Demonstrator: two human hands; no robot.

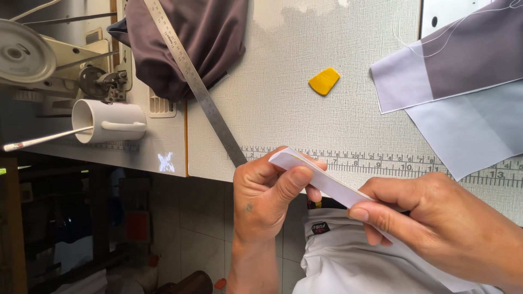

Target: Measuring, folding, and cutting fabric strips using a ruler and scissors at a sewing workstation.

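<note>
Folded white fabric strip (321,182) pinched between left hand (264,198) and right hand (436,223), thumbs clamped on either end, held just off the table edge (218,175); step judged: creasing the fold; next calls for steady tension; steel ruler (190,81) beyond the left grip, yellow chalk (324,81) farther out; open tabletop between.

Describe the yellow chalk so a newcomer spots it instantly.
Start at the pale textured table. Between the steel ruler slanting on the left and the grey fabric pieces on the right lies the chalk, alone on bare tabletop. It is the only yellow thing, small, flat and wedge-shaped.
</note>
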